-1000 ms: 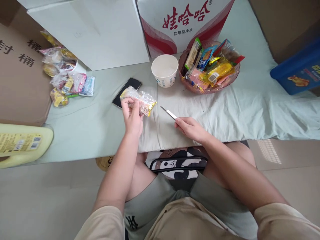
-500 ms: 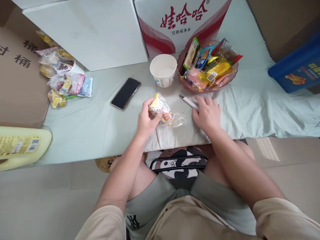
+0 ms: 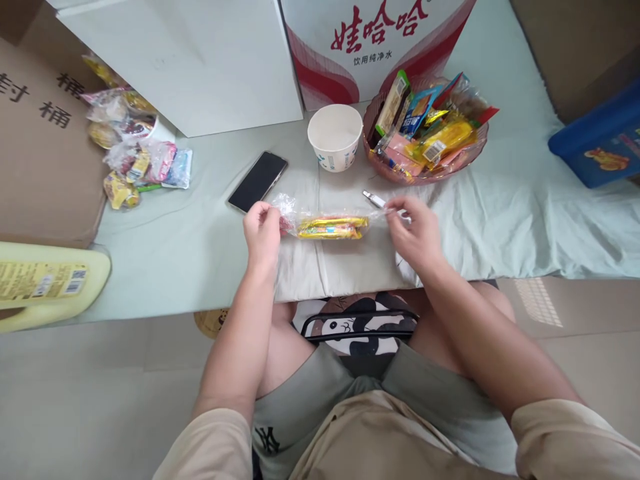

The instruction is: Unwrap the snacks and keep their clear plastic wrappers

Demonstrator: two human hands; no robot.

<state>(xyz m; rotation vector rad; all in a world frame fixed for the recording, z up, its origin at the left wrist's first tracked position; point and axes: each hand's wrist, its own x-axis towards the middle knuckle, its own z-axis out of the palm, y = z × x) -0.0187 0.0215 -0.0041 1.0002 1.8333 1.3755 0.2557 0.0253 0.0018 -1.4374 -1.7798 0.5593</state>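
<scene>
A clear plastic bag [image 3: 332, 228] with yellow-wrapped snacks inside is stretched sideways above the cloth. My left hand [image 3: 263, 233] pinches its left end, where the plastic is bunched. Its right end is pinched by my right hand [image 3: 413, 228], fingers closed. Just behind my right hand lies a white utility knife [image 3: 373, 199], partly hidden by the hand. A white paper bowl [image 3: 335, 139] stands upright beyond the bag. Right of it, a pinkish glass bowl [image 3: 440, 179] holds several packaged snacks.
A dark phone [image 3: 259, 181] lies behind my left hand. Snack packets [image 3: 150, 163] are heaped at the left near a cardboard box [image 3: 45, 160]. White cartons [image 3: 190, 67] stand at the back. A yellow jug [image 3: 50, 283] and a blue container [image 3: 600, 140] flank the table [image 3: 165, 253].
My right hand has left the utility knife and taken the bag's right end. My left hand has shifted left, and the bag is now drawn out lengthwise between both hands.
</scene>
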